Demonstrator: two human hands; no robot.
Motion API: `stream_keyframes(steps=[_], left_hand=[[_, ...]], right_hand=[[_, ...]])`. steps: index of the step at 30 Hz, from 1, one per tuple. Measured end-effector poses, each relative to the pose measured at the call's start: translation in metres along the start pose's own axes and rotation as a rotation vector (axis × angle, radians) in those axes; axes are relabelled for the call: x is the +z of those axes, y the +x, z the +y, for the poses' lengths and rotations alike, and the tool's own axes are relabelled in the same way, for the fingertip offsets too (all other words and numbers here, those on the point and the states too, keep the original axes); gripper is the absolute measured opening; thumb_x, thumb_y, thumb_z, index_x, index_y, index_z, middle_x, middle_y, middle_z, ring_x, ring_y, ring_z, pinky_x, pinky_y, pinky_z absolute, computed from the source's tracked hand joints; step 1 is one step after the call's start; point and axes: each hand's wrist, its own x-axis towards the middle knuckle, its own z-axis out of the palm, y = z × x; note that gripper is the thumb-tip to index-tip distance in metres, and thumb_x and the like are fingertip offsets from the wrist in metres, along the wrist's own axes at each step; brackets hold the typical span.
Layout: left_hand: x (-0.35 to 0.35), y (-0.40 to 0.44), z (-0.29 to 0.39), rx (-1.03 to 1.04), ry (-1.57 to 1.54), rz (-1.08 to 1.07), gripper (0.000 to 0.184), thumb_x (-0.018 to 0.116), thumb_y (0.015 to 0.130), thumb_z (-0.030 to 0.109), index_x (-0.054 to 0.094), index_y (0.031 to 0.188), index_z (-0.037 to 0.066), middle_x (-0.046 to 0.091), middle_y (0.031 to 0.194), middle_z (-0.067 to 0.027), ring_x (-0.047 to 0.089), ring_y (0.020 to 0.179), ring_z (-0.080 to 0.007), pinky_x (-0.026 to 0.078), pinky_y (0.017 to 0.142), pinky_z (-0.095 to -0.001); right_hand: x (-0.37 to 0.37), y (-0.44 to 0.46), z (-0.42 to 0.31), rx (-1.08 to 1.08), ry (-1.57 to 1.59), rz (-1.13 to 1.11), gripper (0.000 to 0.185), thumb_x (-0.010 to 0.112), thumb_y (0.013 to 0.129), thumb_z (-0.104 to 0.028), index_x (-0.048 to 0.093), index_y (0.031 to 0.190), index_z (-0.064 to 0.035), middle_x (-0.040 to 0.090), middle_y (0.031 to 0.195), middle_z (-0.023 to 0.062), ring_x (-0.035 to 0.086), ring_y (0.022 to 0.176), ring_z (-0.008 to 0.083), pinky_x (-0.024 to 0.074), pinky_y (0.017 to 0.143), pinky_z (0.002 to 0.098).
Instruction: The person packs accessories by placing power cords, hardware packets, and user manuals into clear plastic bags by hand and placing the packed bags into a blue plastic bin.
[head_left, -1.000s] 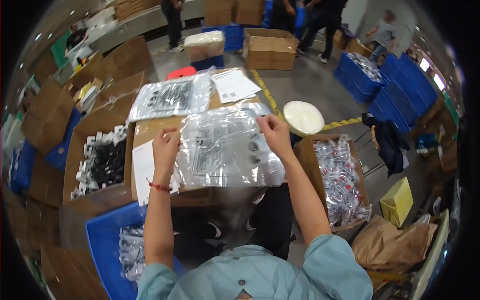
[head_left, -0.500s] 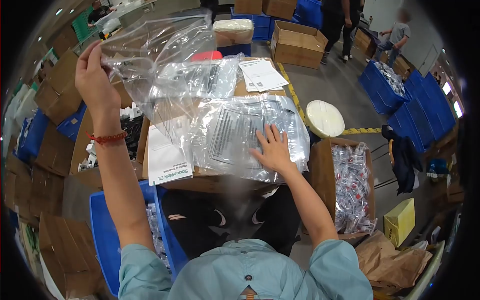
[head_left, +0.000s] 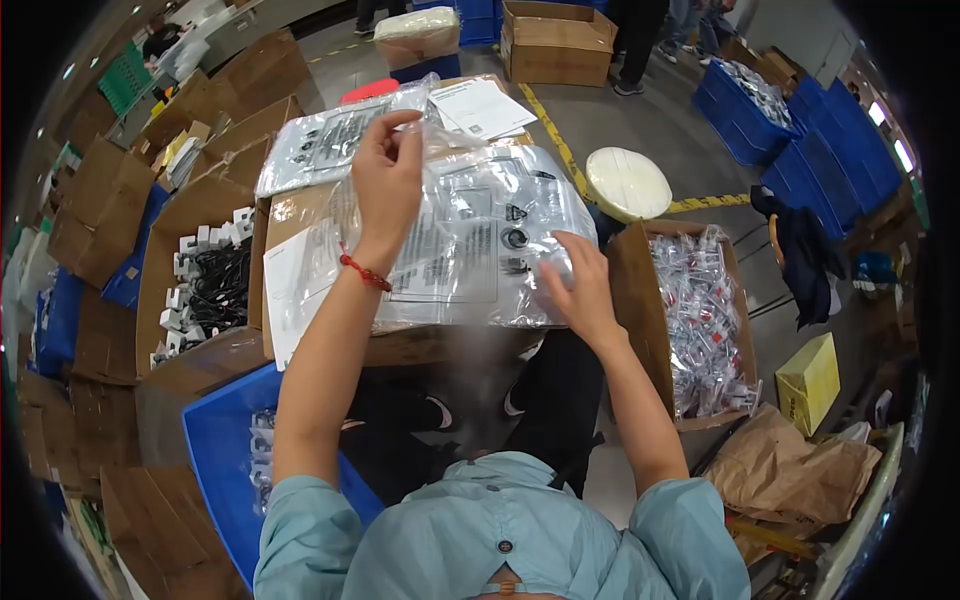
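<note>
On a cardboard box top in front of me lies a pile of clear plastic bags [head_left: 450, 270] with printed warnings and symbols. My left hand [head_left: 388, 180] is over its upper left part, thumb and fingers closed on the thin film of a clear bag. At the right edge of the pile, my right hand [head_left: 588, 290] touches the plastic with thumb and fingers apart; its fingertips are slightly blurred. White printed booklets [head_left: 285, 290] stick out from under the film at the left. Another plastic-wrapped packet [head_left: 310, 150] lies behind, beside white sheets [head_left: 485, 108].
At the left stands a carton of black cables with white plugs [head_left: 215, 285]. A carton of small clear-bagged parts [head_left: 695, 320] stands at the right. A blue bin [head_left: 215, 430] is by my left leg. Behind are a round pale-topped stool [head_left: 628, 183] and other people.
My left hand has come down and right, lowering the raised clear bag onto the pile. My right hand has shifted from lying flat on the pile to its right edge.
</note>
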Motion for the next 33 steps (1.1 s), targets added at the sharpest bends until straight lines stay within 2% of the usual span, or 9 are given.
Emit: stream_keyframes(steps=[6, 8, 11, 15, 17, 20, 23, 31, 33], left_hand=[[-0.006, -0.012, 0.015, -0.024, 0.122, -0.26, 0.025, 0.056, 0.077, 0.008, 0.055, 0.102, 0.003, 0.047, 0.057, 0.0003, 0.044, 0.053, -0.0071, 0.036, 0.048, -0.0224], [-0.013, -0.025, 0.015, 0.069, 0.017, -0.478, 0.037, 0.059, 0.076, 0.011, 0.049, 0.111, 0.004, 0.056, 0.072, -0.0066, 0.055, 0.068, -0.0151, 0.044, 0.062, -0.0269], [-0.043, -0.056, 0.023, 0.106, 0.108, -0.414, 0.047, 0.06, 0.076, 0.012, 0.044, 0.12, 0.008, 0.057, 0.094, -0.0093, 0.055, 0.087, -0.018, 0.042, 0.08, -0.0296], [-0.143, -0.098, -0.025, -0.012, 0.601, -0.178, 0.047, 0.064, 0.074, 0.017, 0.046, 0.116, 0.005, 0.054, 0.103, -0.0143, 0.05, 0.099, -0.0257, 0.039, 0.085, -0.0325], [-0.193, -0.119, -0.033, -0.174, 0.844, -0.095, 0.048, 0.066, 0.072, 0.02, 0.049, 0.115, 0.007, 0.051, 0.108, -0.015, 0.045, 0.106, -0.0286, 0.036, 0.089, -0.0348], [-0.227, -0.155, -0.03, -0.153, 0.97, -0.223, 0.048, 0.067, 0.07, 0.022, 0.051, 0.113, 0.01, 0.049, 0.112, -0.0153, 0.042, 0.108, -0.0303, 0.034, 0.091, -0.0357], [-0.238, -0.163, -0.032, -0.164, 0.972, -0.295, 0.047, 0.068, 0.068, 0.023, 0.053, 0.112, 0.012, 0.048, 0.115, -0.0151, 0.04, 0.111, -0.0313, 0.033, 0.092, -0.0364], [-0.252, -0.158, -0.034, -0.064, 0.952, -0.393, 0.044, 0.067, 0.069, 0.028, 0.056, 0.108, 0.012, 0.049, 0.115, -0.0128, 0.04, 0.113, -0.028, 0.033, 0.091, -0.038], [-0.254, -0.157, -0.029, 0.016, 1.025, -0.481, 0.043, 0.067, 0.069, 0.024, 0.056, 0.108, 0.009, 0.049, 0.117, -0.0122, 0.04, 0.114, -0.0268, 0.033, 0.093, -0.0367]], right_hand=[[-0.005, 0.02, -0.029, -0.192, 0.195, 0.164, 0.038, 0.064, 0.07, -0.011, 0.051, 0.104, -0.0013, 0.054, 0.1, 0.0135, 0.049, 0.095, 0.0286, 0.0349, 0.084, 0.0357], [0.006, 0.027, -0.055, -0.243, 0.202, 0.116, 0.038, 0.065, 0.069, -0.009, 0.052, 0.104, -0.0012, 0.054, 0.099, 0.013, 0.049, 0.094, 0.0283, 0.0353, 0.084, 0.0356], [0.021, 0.025, -0.078, -0.29, 0.156, 0.065, 0.038, 0.066, 0.067, -0.006, 0.052, 0.103, -0.001, 0.055, 0.095, 0.012, 0.049, 0.092, 0.0278, 0.0361, 0.083, 0.0352], [0.044, 0.02, -0.06, -0.217, 0.096, 0.019, 0.032, 0.064, 0.07, -0.006, 0.055, 0.1, -0.0002, 0.057, 0.088, 0.0106, 0.053, 0.082, 0.0225, 0.0402, 0.075, 0.0298], [0.046, 0.02, -0.048, 0.18, 0.319, -0.012, 0.022, 0.063, 0.074, -0.008, 0.058, 0.093, 0.0008, 0.058, 0.082, 0.0066, 0.054, 0.071, 0.0131, 0.0415, 0.064, 0.0223], [0.038, 0.044, -0.042, 0.327, 0.527, 0.168, 0.014, 0.061, 0.078, -0.009, 0.059, 0.089, 0.0, 0.059, 0.079, 0.0028, 0.051, 0.065, 0.0054, 0.0399, 0.057, 0.0173], [0.021, 0.063, -0.051, 0.18, 0.504, 0.382, 0.011, 0.058, 0.078, -0.006, 0.058, 0.088, -0.0018, 0.059, 0.081, 0.0039, 0.052, 0.067, 0.0065, 0.0392, 0.054, 0.0177], [0.02, 0.035, -0.07, -0.025, -0.094, -0.027, 0.015, 0.061, 0.076, -0.007, 0.056, 0.088, 0.0, 0.059, 0.082, 0.0089, 0.056, 0.072, 0.0173, 0.0433, 0.065, 0.026], [0.018, 0.031, -0.085, -0.121, -0.146, 0.107, 0.016, 0.061, 0.076, -0.007, 0.055, 0.089, 0.0002, 0.058, 0.083, 0.0099, 0.055, 0.074, 0.0195, 0.043, 0.067, 0.0274]])
